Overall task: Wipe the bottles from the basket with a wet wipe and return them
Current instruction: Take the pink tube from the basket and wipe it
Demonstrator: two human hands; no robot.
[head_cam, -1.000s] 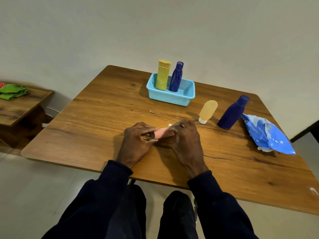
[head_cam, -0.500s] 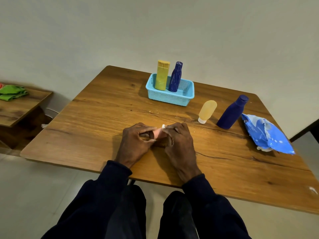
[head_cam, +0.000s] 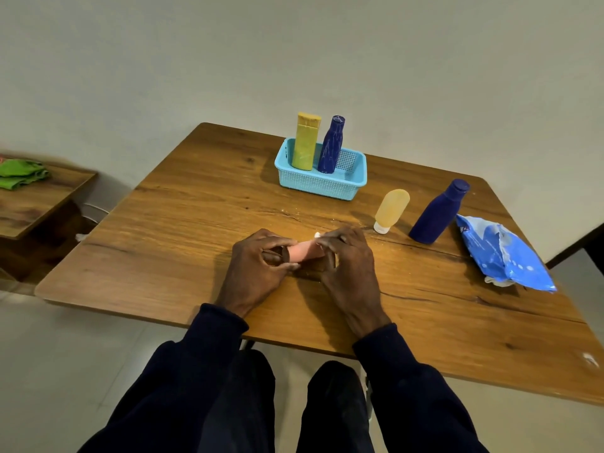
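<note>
A small pink bottle (head_cam: 304, 250) lies between my hands, low over the table's near middle. My left hand (head_cam: 258, 268) grips its left end. My right hand (head_cam: 348, 263) is closed over its right end, with a bit of white wet wipe (head_cam: 317, 235) showing at the fingertips. The light blue basket (head_cam: 354, 178) at the back holds a yellow bottle (head_cam: 305, 142) and a dark blue bottle (head_cam: 330, 146), both upright. Right of my hands stand a pale yellow tube (head_cam: 391, 209), cap down, and a larger dark blue bottle (head_cam: 438, 212).
A crumpled blue wet-wipe pack (head_cam: 503, 253) lies at the table's right side. The wooden table (head_cam: 163, 243) ends near my knees. A lower side table (head_cam: 39, 204) with a green cloth (head_cam: 21, 173) stands to the left.
My right hand slid left along the pink bottle half a second ago, covering most of it, and has since moved back right, so more of the pink body shows again.
</note>
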